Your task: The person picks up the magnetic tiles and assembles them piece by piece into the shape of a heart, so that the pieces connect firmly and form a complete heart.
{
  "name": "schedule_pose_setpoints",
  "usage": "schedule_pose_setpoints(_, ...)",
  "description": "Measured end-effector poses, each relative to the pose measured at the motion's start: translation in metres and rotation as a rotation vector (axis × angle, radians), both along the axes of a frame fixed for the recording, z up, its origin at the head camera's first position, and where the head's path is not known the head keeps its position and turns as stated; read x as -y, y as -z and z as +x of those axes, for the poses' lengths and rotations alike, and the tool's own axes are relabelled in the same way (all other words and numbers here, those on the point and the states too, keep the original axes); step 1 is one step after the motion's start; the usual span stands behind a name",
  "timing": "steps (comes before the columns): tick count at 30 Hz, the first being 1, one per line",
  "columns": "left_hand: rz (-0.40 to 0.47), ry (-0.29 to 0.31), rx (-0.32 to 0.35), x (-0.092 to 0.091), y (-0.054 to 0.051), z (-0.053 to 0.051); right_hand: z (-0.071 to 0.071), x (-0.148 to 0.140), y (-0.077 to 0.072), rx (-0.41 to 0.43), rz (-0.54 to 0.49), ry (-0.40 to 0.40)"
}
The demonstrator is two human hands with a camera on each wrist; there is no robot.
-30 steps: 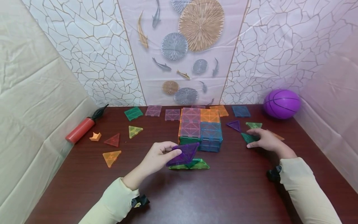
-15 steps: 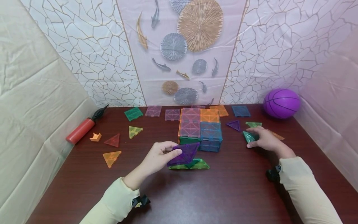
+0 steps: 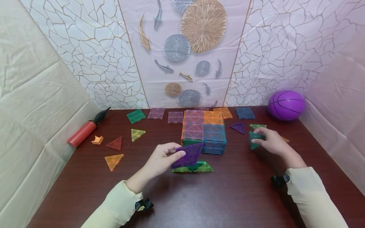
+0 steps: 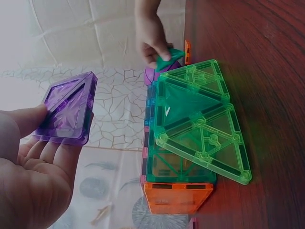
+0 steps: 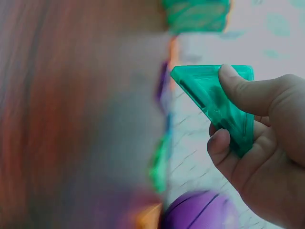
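Note:
In the head view my left hand point(image 3: 162, 159) pinches a purple magnetic tile point(image 3: 191, 155) between thumb and fingers, in front of a block of joined tiles point(image 3: 214, 129). The left wrist view shows this purple tile point(image 4: 66, 107) tilted, with a diagonal bar across it. Below it, before the block, stands a flat panel of a darker green triangle point(image 4: 183, 105) between light green triangles point(image 4: 214, 138). At the right my right hand point(image 3: 275, 144) grips a green triangular magnetic tile point(image 3: 254, 144). Thumb and curled fingers hold that green tile point(image 5: 214, 90) in the right wrist view.
Loose triangles, including a red one point(image 3: 115, 143) and an orange one point(image 3: 113, 161), lie left. Behind the block lie several square tiles, such as a blue one point(image 3: 245, 113). A red pump point(image 3: 82, 133) and a purple ball point(image 3: 286, 105) stand at the sides.
My right hand has taken hold of the green triangular tile and turned it upright off the table. The left hand keeps its hold on the purple tile, hardly moving.

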State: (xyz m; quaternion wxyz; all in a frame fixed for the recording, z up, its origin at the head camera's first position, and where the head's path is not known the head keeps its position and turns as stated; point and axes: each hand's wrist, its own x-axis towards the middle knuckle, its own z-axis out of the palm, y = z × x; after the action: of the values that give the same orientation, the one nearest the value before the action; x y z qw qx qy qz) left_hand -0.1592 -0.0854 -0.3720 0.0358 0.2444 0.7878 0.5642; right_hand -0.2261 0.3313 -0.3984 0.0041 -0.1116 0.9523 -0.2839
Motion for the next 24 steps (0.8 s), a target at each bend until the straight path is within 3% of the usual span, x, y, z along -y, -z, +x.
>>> schedule_pose_setpoints(3,0.009,-0.008,-0.002,-0.001,0.0,0.0,0.011,0.015,-0.015,-0.03,-0.028,-0.008)
schedule_pose_setpoints(10,0.01,-0.014,-0.014,-0.005,-0.001,0.001,0.034,0.055,-0.037,-0.003,-0.195,-0.063)
schedule_pose_setpoints(19,0.037,-0.017,-0.014,-0.01,-0.004,0.002,0.062,0.109,-0.04,0.044,-0.423,-0.133)
schedule_pose_setpoints(24,0.033,-0.008,-0.017,-0.012,-0.006,0.004,0.074,0.129,-0.04,0.064,-0.467,-0.131)
